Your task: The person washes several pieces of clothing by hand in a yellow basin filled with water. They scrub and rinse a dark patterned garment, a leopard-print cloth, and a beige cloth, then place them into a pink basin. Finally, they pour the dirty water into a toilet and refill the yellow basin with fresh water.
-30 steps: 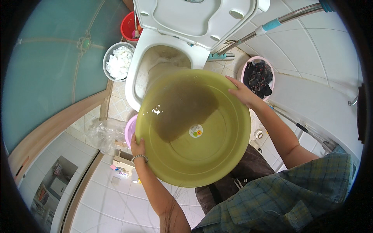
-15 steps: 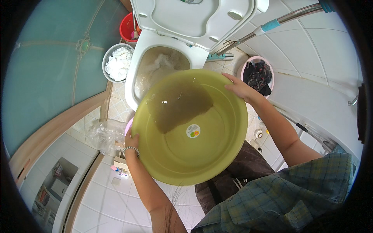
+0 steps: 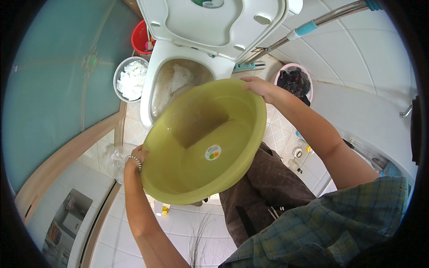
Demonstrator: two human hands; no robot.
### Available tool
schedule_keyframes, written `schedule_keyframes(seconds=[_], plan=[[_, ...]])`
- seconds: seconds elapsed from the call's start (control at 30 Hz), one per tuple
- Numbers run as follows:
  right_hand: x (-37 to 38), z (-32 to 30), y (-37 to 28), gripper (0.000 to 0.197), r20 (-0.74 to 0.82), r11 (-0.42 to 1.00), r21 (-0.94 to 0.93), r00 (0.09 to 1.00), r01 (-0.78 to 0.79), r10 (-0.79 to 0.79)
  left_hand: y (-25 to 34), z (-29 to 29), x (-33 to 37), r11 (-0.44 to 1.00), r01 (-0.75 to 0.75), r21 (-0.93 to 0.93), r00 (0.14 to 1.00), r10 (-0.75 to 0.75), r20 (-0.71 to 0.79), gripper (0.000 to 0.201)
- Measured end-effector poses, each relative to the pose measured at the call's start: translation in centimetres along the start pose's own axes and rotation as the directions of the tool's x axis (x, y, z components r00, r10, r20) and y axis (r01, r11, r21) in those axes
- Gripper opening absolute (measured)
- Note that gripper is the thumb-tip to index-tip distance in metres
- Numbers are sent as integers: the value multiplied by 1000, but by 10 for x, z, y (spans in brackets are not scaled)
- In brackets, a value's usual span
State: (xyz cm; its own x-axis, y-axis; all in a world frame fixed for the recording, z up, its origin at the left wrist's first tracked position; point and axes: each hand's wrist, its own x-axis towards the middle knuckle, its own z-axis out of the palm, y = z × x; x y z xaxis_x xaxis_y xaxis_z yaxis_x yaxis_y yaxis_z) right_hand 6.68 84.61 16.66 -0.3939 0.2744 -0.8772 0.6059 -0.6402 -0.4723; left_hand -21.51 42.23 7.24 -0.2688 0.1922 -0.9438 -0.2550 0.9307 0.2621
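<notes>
A large yellow-green plastic basin [image 3: 183, 172] is tilted, its far rim over the open toilet [image 3: 157, 85]. Brownish water [image 3: 201, 125] lies against the basin's far side, and a round sticker [image 3: 213, 152] shows on its floor. Murky water with pale foam [image 3: 181, 78] fills the toilet bowl. My left hand [image 3: 139, 154], with a beaded band at the wrist, grips the basin's left rim. Round the far right rim is closed my right hand [image 3: 259, 87]. Both hands' fingers are partly hidden by the rim.
Left of the toilet stand a red bucket [image 3: 140, 38] and a grey bin of white paper [image 3: 132, 80]. A pink tub of dark cloth [image 3: 292, 85] stands on the right, near a leaning mop [image 3: 286, 39]. A frosted glass door [image 3: 49, 80] borders the left side.
The basin has tipped further toward the toilet, its near side raised. The brown water in it has shrunk. Both hands have shifted left with it.
</notes>
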Motion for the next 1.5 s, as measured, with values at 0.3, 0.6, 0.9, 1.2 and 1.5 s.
schedule_keyframes(seconds=[0.3, 0.6, 0.9, 1.2, 1.5], plan=[[60, -13, 49, 58, 96, 976, 160, 987, -145, 131, 102, -71, 4, 903, 154, 400, 984, -175, 16, 40], [86, -1, 130, 55, 217, 922, 274, 952, -274, 218, 209, -139, 29, 599, 277, 751, 948, -296, -114, 47], [25, 65, 172, 43, 513, 724, 435, 808, -535, 289, 393, -63, -56, 90, 353, 931, 919, -219, -327, 32], [3, 68, 173, 47, 455, 767, 455, 858, -453, 237, 398, -56, -60, 392, 280, 876, 959, -80, -270, 24], [-31, 37, 149, 59, 3, 880, 123, 886, 460, -463, 99, -82, -144, 946, 286, -154, 956, -271, 114, 52]])
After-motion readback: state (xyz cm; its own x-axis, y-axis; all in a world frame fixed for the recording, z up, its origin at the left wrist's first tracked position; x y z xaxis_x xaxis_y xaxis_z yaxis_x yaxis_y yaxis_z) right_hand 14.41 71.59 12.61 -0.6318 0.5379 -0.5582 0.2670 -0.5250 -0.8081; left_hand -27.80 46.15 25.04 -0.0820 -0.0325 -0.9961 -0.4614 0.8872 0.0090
